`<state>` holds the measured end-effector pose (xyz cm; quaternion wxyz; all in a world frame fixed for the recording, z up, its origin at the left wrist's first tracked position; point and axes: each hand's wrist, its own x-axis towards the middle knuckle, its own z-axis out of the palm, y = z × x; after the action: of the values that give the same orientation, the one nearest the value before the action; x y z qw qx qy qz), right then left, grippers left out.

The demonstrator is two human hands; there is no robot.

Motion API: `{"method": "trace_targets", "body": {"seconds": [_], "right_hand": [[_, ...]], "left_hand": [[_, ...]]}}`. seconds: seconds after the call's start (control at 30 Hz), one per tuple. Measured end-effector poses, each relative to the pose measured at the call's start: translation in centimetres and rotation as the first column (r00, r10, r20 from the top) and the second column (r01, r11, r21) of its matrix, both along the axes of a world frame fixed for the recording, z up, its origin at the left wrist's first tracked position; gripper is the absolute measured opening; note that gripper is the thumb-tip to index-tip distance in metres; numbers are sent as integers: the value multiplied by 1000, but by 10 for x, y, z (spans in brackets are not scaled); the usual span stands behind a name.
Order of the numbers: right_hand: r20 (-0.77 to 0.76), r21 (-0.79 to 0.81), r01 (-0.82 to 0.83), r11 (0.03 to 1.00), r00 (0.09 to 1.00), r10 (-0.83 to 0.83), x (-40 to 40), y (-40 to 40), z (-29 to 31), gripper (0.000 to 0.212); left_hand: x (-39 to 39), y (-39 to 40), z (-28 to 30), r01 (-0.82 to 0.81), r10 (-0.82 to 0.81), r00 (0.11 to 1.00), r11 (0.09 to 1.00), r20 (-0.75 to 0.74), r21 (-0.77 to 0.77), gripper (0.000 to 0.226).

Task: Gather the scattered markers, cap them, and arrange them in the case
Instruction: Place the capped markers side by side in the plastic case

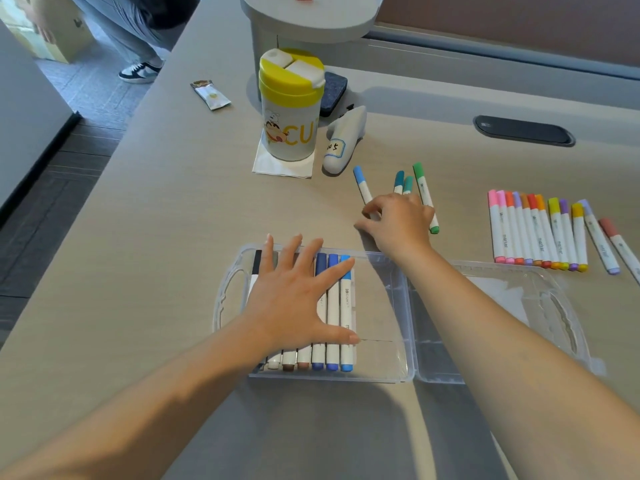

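Observation:
A clear plastic case [388, 271] lies open on the table, its lid [540, 289] folded out to the right. Several capped markers [332, 306] lie side by side in the case's left part. My left hand [298, 296] rests flat on them with straight, spread fingers. My right hand [398, 220] is beyond the case, its fingers curled round a light blue marker [362, 183]. Two teal markers [403, 181] and a green marker [424, 192] lie partly under that hand. A row of several pink, orange, yellow and purple markers [540, 233] lies at the right.
A yellow-lidded cup [291, 105] stands on a napkin behind the case, with a white device [344, 140] and a dark eraser [332, 93] beside it. A snack packet [210, 94] lies farther left. A person stands at the far left on the floor.

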<state>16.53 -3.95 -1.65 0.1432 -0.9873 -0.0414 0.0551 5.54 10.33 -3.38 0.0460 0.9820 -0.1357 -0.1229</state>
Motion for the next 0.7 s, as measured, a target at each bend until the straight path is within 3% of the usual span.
{"method": "trace_targets", "body": {"seconds": [0.17,0.27,0.33,0.43,0.5,0.63,0.7], "right_hand": [[70,18,113,993,991,-114,1,3,0,12],[78,29,82,996,993,-84,-4,2,6,17],[40,140,101,985,993,-107,-7,-3,16,26],[-90,443,230,867,973,-212,-12,-17,33,44],[-226,572,310,759,950,-217,-20,-27,42,40],[-463,597,388,702,881,-93,-47,-42,55,8],[-585,580,425,695,811,-8,-59,-45,55,5]], "left_hand": [[-1,-1,1,-2,2,1000,1000,-2,18,104],[-1,-1,-1,0,0,1000,1000,10,15,102],[-1,-1,-2,1,-1,1000,1000,5,9,101],[-2,-1,-2,-1,1,1000,1000,2,16,102],[-2,-1,-1,-6,6,1000,1000,6,19,103],[0,-7,-1,-13,13,1000,1000,2,26,105],[2,-10,0,-6,6,1000,1000,2,16,110]]}}
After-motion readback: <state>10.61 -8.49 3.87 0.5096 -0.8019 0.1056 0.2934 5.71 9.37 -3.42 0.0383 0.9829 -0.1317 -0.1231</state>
